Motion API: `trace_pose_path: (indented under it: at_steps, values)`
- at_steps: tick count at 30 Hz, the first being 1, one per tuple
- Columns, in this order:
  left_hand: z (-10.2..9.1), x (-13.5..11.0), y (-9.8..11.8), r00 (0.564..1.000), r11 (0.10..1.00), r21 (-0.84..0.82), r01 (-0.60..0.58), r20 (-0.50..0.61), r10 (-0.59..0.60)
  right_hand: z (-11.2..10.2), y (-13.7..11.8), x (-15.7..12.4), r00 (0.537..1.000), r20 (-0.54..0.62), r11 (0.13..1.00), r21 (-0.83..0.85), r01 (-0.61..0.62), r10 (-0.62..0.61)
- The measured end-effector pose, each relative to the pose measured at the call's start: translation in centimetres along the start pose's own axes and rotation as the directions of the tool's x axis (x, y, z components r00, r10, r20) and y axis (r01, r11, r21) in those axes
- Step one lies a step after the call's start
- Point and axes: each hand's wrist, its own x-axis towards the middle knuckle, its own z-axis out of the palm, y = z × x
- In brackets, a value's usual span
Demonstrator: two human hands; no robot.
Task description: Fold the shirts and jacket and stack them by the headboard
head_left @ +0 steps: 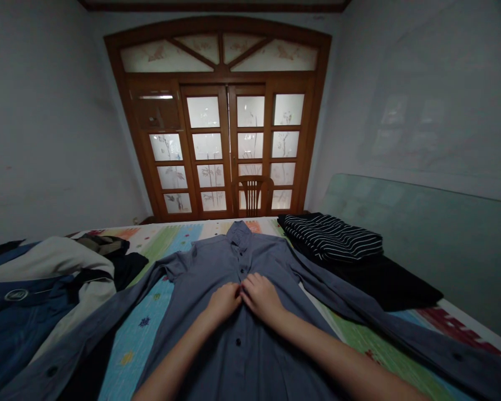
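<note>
A grey-blue long-sleeved button shirt (183, 317) lies spread front up on the bed, its collar toward the far edge and both sleeves stretched out sideways. My left hand (224, 299) is closed at the middle of its button front, fingers pinching the cloth. Right against it, my right hand (262, 296) pinches the same strip, the fingertips of both hands meeting. Whatever button sits between them is hidden by my fingers. Dark buttons show above the hands, and another button (238, 342) shows below them.
Crumpled clothes (67, 262) in blue, beige and black are heaped at the left. On the right, a striped black-and-white garment (334, 236) rests on folded black cloth (384, 281). A patterned bedsheet (148, 309) lies underneath. Beyond stand a wooden chair (253, 189) and glazed doors (229, 145).
</note>
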Motion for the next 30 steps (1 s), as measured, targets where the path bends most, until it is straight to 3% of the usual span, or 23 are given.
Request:
trace_pose_path:
  at_steps: [4, 10, 18, 23, 26, 30]
  values:
    - [0.0, -1.2, 0.2, 1.000, 0.996, 0.084, 0.021, 0.006, -0.022, 0.5, -0.9, -0.8, 0.997, 0.053, 0.988, -0.147, -0.041, 0.049]
    - [-0.3, -2.2, 0.9, 1.000, 0.994, 0.106, 0.013, 0.005, -0.014, 0.5, -0.3, -0.9, 0.978, -0.007, 0.952, -0.227, -0.206, 0.210]
    - [0.4, -1.5, 0.0, 1.000, 0.998, -0.054, 0.020, 0.009, -0.019, 0.1, 0.9, -0.8, 0.930, -0.093, 0.909, -0.197, -0.366, 0.355]
    - [0.8, -1.0, -0.2, 0.999, 0.973, -0.229, 0.026, -0.012, -0.030, -0.8, 1.7, -1.1, 0.929, -0.128, 0.912, -0.181, -0.367, 0.348]
    - [1.2, -0.5, -0.2, 0.999, 0.921, -0.389, 0.019, -0.022, -0.030, -1.4, 1.8, -1.0, 0.910, -0.145, 0.921, 0.037, -0.388, 0.389]
    - [1.7, 0.4, 0.1, 0.996, 0.809, -0.584, 0.063, -0.010, -0.085, -1.8, 2.1, -0.3, 0.870, -0.016, 0.785, 0.439, -0.437, 0.493]
